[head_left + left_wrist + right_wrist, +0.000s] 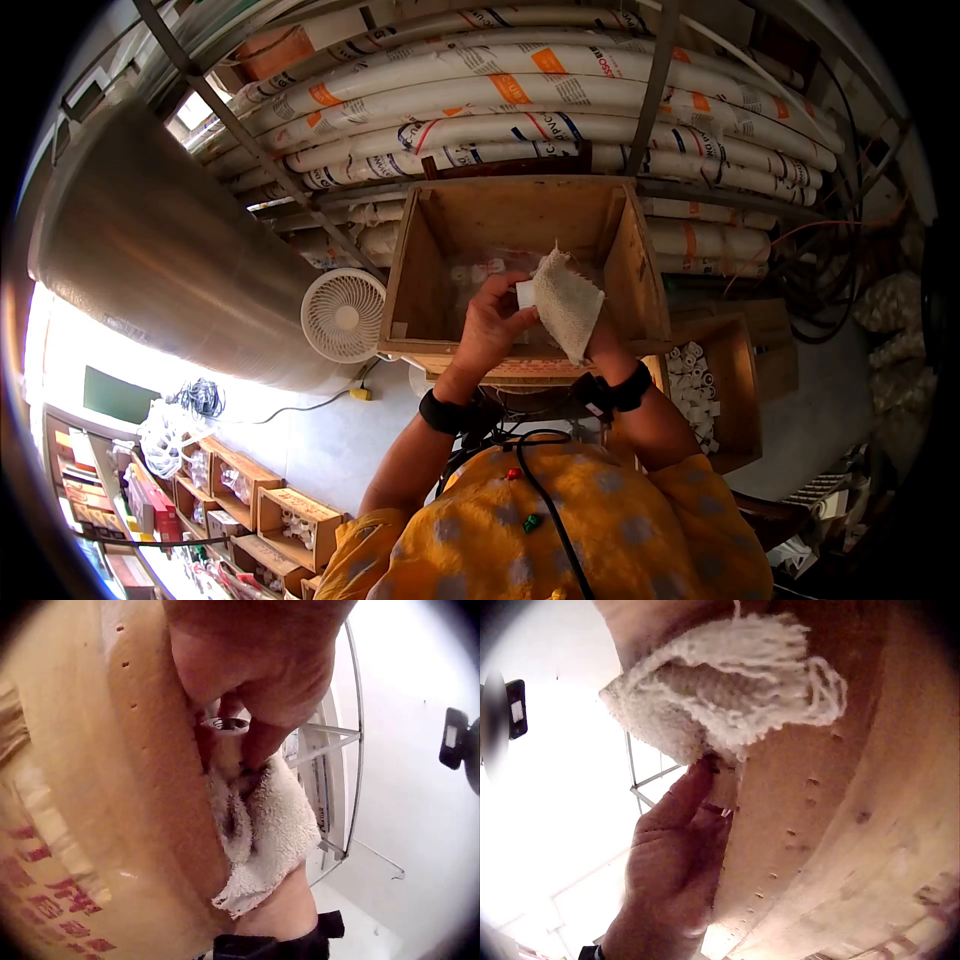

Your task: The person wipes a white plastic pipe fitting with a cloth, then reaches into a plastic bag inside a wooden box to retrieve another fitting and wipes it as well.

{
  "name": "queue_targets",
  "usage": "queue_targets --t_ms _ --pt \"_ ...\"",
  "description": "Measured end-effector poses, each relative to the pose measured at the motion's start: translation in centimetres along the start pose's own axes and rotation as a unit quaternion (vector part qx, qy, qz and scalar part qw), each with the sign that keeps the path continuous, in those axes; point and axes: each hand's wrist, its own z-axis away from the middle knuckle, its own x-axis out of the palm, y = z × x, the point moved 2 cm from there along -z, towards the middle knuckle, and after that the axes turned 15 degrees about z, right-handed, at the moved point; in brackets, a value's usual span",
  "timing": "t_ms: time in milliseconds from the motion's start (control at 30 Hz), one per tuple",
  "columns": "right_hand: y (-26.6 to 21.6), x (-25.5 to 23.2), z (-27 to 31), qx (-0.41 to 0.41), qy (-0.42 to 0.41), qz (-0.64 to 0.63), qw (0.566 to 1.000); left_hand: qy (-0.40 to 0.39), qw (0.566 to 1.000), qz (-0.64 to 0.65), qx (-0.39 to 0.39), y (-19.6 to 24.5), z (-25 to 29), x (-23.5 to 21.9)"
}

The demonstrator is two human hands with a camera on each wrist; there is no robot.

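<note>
Above the wooden crate, my left hand pinches a small white pipe fitting between thumb and fingers. The left wrist view shows the open end of the fitting, with ridges inside. A rough off-white cloth covers most of my right hand, which holds it against the other end of the fitting. The cloth has a frayed, looped edge in the right wrist view, where my left hand is beside it. Fingers of my right hand are mostly hidden by the cloth.
The wooden crate holds plastic bags and white pieces. A second box with white fittings stands at the right. A round white fan is left of the crate; long wrapped pipes lie behind.
</note>
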Motion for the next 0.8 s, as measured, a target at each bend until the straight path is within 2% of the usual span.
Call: queue_targets --t_ms 167,233,300,400,433,500,600,633,667,700,800 --pt "1.1 0.5 -0.4 -0.068 0.02 0.203 0.977 -0.005 1.0 -0.014 0.009 0.0 0.1 0.1" --pt "-0.9 -0.1 -0.6 -0.062 0.003 0.287 0.956 -0.006 1.0 -0.023 0.01 0.1 0.1 0.2" --pt "-3.4 -0.8 -1.0 -0.015 -0.042 0.389 0.92 -0.01 0.999 -0.046 0.019 -0.1 0.0 0.0" --pt "-3.2 -0.6 -1.7 -0.005 -0.023 0.413 0.91 -0.012 0.998 -0.049 0.038 -0.3 0.1 0.1" --pt "-3.0 -0.8 -1.8 0.007 -0.016 0.366 0.931 -0.012 0.998 -0.045 0.046 -0.3 0.1 0.2" --pt "-2.7 -1.3 -1.9 0.032 -0.001 0.269 0.963 -0.003 0.989 -0.124 0.077 0.0 0.1 0.0" --pt "-3.1 -1.3 -1.8 -0.056 0.012 0.295 0.954 -0.008 0.977 -0.181 0.114 0.1 0.1 0.2" --pt "-2.6 -1.2 -1.6 0.019 0.003 0.081 0.997 -0.013 0.974 -0.19 0.125 0.1 0.0 0.3" --pt "-1.9 -0.7 -1.1 0.093 -0.007 -0.138 0.986 -0.009 0.973 -0.189 0.13 0.2 0.0 0.4" --pt "-1.1 -0.1 -0.8 0.162 -0.016 -0.35 0.922 -0.006 0.973 -0.188 0.135 0.5 0.0 0.6" --pt "1.5 0.6 -0.8 0.12 -0.024 -0.366 0.923 0.018 0.981 -0.151 0.121 0.1 -0.1 0.5"
